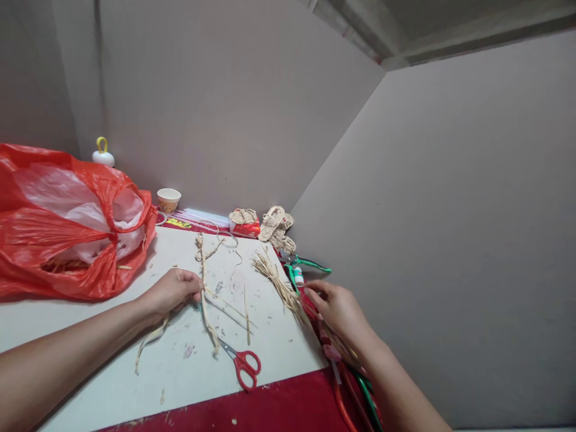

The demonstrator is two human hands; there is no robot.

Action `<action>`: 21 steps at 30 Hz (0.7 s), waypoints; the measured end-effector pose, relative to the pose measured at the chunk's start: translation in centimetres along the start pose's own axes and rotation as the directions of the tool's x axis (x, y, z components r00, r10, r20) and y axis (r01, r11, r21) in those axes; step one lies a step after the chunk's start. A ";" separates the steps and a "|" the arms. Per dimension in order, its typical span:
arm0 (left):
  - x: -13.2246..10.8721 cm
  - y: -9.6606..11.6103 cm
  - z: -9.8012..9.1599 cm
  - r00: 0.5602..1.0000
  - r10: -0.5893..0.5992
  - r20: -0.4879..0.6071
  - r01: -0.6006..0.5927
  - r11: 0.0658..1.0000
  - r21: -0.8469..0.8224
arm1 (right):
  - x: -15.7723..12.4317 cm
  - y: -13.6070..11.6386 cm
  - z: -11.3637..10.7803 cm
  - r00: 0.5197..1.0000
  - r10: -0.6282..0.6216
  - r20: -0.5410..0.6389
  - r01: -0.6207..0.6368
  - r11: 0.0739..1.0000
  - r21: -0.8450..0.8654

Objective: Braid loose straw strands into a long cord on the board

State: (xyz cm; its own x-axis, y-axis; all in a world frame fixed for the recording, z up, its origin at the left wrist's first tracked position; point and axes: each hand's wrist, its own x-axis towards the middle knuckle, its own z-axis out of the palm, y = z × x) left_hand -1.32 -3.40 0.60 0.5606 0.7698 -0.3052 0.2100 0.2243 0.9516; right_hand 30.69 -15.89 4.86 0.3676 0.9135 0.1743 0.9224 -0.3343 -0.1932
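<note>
My left hand (180, 291) pinches a thin plaited strand of straw (204, 264) that lies up the white board, its loose ends spreading below the fingers. Under the same hand, a pale strip of straw (150, 342) hangs toward the front. Red-handled scissors (245, 365) lie partly beneath the strand's lower end. Over the board's right edge, my right hand (337, 306) has its fingers drawn together; what they hold, if anything, cannot be made out. Just beyond its fingertips stands a small white-and-green bottle (297, 276). A bundle of dry straw (276, 279) lies to its left.
A red plastic bag (103, 204) bulges at the left. Along the back are a paper cup (168, 201), pale sticks (202, 217) and woven straw pieces (275, 225). Green-handled pliers (312, 264) rest by the right wall (450, 210). Straw scraps dot the white board (112, 360).
</note>
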 end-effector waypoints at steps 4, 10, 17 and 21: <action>0.7 -0.9 -0.3 1.000 0.021 0.001 -0.021 1.000 -0.019 | 5.0 -1.8 1.8 1.000 -0.023 0.020 0.023 0.999 -0.046; 0.8 -1.1 -0.2 1.000 0.004 0.008 -0.004 1.000 -0.013 | 11.4 -2.6 4.7 0.990 0.057 0.128 -0.048 0.996 -0.074; 0.5 -0.8 -0.1 1.000 0.006 -0.009 -0.006 1.000 -0.025 | 15.2 -3.8 7.3 0.975 0.096 0.201 -0.091 0.995 -0.033; 0.6 -0.9 0.0 1.000 0.003 0.004 -0.002 0.998 -0.064 | 16.5 -4.2 8.5 0.983 0.092 0.162 -0.107 0.991 0.085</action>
State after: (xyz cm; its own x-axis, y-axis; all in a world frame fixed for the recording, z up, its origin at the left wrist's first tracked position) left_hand -1.17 -3.14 -0.40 0.5641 0.7682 -0.3028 0.1567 0.2604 0.9527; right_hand 31.84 2.54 0.36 0.4267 0.9044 -0.0025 0.8645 -0.4087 -0.2924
